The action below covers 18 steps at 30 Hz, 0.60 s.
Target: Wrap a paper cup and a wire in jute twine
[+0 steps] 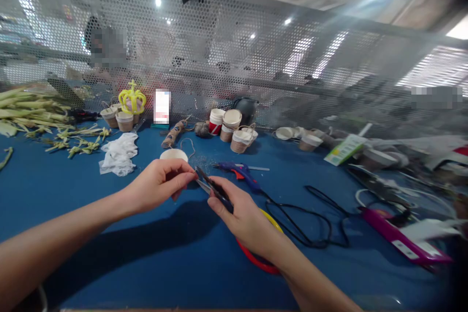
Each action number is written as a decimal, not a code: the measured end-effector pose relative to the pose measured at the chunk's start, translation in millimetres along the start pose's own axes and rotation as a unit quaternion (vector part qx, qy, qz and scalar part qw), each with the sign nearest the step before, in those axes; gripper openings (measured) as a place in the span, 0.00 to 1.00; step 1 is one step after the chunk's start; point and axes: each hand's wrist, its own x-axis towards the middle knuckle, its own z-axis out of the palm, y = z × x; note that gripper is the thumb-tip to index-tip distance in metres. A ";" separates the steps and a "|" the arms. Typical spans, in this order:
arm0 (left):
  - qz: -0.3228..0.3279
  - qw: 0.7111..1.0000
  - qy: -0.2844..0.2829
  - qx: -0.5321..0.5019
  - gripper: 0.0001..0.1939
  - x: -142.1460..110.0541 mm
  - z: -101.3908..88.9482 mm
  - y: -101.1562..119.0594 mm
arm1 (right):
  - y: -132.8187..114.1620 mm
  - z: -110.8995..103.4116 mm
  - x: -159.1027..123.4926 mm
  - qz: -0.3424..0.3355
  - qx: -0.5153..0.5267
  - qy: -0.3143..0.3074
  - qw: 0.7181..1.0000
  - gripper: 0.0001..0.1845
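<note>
My left hand [170, 180] is closed in a pinch, with thumb and forefinger together; what lies between the fingertips is too small to make out. My right hand [244, 209] grips a pair of scissors [215, 190], its dark blades slightly apart and pointing at the left fingertips. Below the right wrist shows a red and yellow loop [258, 259], partly hidden; it looks like the scissors' handles. Just behind the left hand stands a white-rimmed cup [174, 155] with a strand of twine [190, 145] beside it. A blue glue gun [237, 169] lies beyond the right hand.
On the blue table [146, 263], a black cord [310, 243] runs toward a purple power strip [405, 239]. Behind are small twine-wrapped pots [241, 140], a twine ball [202, 129], a yellow crown [132, 100], white cloth [119, 153] and green stalks [29, 109]. A perforated screen [226, 48] stands behind.
</note>
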 end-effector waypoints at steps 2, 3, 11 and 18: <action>0.003 0.999 0.015 0.037 0.12 -0.4 0.6 1.1 | 0.2 0.3 0.4 -0.003 -0.008 0.002 1.000 0.20; 0.009 0.998 0.025 0.059 0.12 -0.7 1.1 1.5 | -0.1 0.3 0.6 -0.003 -0.010 0.003 1.000 0.19; 0.038 0.990 0.058 0.119 0.10 -3.2 3.7 -0.4 | -5.1 -2.5 1.8 0.011 0.002 -0.010 1.000 0.13; -0.034 0.992 -0.017 -0.123 0.10 1.9 2.3 -3.0 | 1.4 1.1 1.5 0.007 -0.008 0.004 1.000 0.18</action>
